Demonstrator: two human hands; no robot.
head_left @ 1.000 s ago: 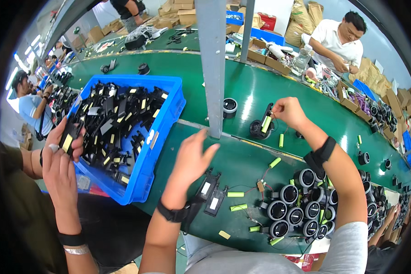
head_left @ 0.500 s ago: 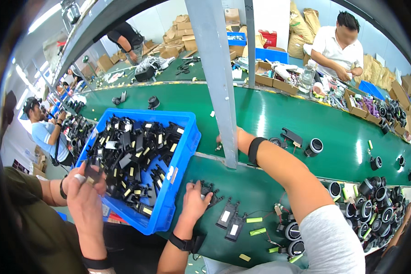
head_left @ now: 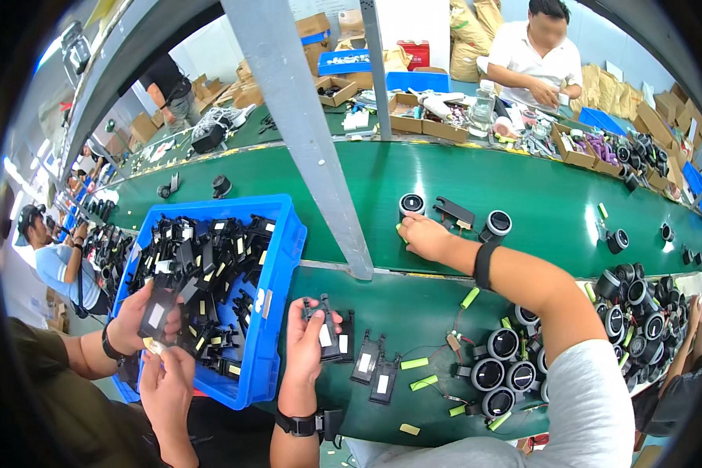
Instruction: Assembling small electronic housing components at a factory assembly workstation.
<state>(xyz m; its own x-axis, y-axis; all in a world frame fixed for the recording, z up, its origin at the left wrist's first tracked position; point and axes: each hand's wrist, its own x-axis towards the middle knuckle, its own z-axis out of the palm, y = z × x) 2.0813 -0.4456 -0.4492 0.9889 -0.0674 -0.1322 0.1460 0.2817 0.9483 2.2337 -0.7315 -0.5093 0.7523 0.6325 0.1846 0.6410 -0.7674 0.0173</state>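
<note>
My left hand (head_left: pixel 303 347) grips a black plastic housing (head_left: pixel 325 335) with a pale label, its thumb across the front. Beside it on the green bench lie more black housings (head_left: pixel 364 359) with white labels. My right hand (head_left: pixel 429 238) reaches over the green belt, fingers closed at a round black unit (head_left: pixel 412 204) with a silver rim. A light green piece shows at the fingertips. Close by are another black housing (head_left: pixel 454 212) and a second round unit (head_left: pixel 499 224).
A blue crate (head_left: pixel 269 312) of black housings stands left. There a co-worker's hands (head_left: pixel 164 374) hold a housing and a small pale piece. Round units (head_left: pixel 503 343) and green cylinders with wires pile up at right. A grey post (head_left: pixel 304 140) rises ahead; another person works across the belt.
My right hand has come out from behind the post to the round unit, which now shows its rimmed face. My left hand has lifted a housing. The view has shifted right.
</note>
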